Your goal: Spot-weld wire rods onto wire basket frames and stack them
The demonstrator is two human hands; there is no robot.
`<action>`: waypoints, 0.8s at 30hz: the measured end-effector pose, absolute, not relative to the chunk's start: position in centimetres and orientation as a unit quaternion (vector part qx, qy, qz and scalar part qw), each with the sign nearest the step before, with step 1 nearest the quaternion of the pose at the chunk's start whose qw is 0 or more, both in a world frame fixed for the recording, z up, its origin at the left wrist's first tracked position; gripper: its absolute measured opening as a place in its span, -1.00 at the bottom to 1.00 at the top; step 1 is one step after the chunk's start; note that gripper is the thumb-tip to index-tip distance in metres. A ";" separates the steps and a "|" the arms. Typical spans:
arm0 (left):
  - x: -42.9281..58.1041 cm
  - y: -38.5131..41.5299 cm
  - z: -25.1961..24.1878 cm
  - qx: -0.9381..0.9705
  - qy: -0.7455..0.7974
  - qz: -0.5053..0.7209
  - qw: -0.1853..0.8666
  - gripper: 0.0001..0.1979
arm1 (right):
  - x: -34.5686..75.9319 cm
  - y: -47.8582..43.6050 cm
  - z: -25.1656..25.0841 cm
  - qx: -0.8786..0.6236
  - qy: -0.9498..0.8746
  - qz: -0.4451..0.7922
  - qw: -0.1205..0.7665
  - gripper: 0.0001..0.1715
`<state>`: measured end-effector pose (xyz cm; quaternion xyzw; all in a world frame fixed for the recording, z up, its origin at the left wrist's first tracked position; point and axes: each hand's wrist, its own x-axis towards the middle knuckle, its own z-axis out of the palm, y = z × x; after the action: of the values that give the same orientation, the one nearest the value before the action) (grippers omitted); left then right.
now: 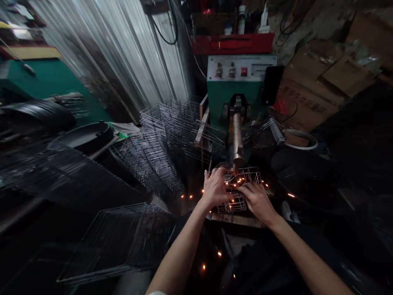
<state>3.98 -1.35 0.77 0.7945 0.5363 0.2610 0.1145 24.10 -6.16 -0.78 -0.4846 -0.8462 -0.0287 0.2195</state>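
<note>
A small wire basket sits under the copper electrode of a spot welder. Orange sparks fly from where the electrode tip meets the wires, and some fall below. My left hand grips the basket's left side, its thumb reaching inward over the wires. On the right side, my right hand has its fingers bent over the wires; their tips are partly hidden. The lower electrode is concealed by the basket and my hands.
Stacked wire baskets stand left of the welder, with another wire frame nearer me. A red toolbox with bottles rests atop the machine. Cardboard boxes are at the right. A black round pan lies at the left.
</note>
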 end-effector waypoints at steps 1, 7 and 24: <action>3.9 -1.0 0.9 0.796 0.536 0.260 0.111 -0.13 | 23.9 -5.8 -0.9 -0.499 -0.837 -0.041 0.221 -0.72; 3.9 1.4 1.4 0.789 0.551 0.253 0.103 -0.15 | 23.6 -3.3 -1.4 -0.546 -0.794 -0.082 0.254 -0.85; 1.6 5.6 1.3 0.789 0.534 0.258 0.160 0.11 | 26.4 -1.2 0.2 -0.520 -0.774 0.011 0.362 -0.79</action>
<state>1.65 5.56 1.26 0.7893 0.5337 0.2578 0.1604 26.45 -1.20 0.23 -0.5199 -0.7735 0.0105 0.3623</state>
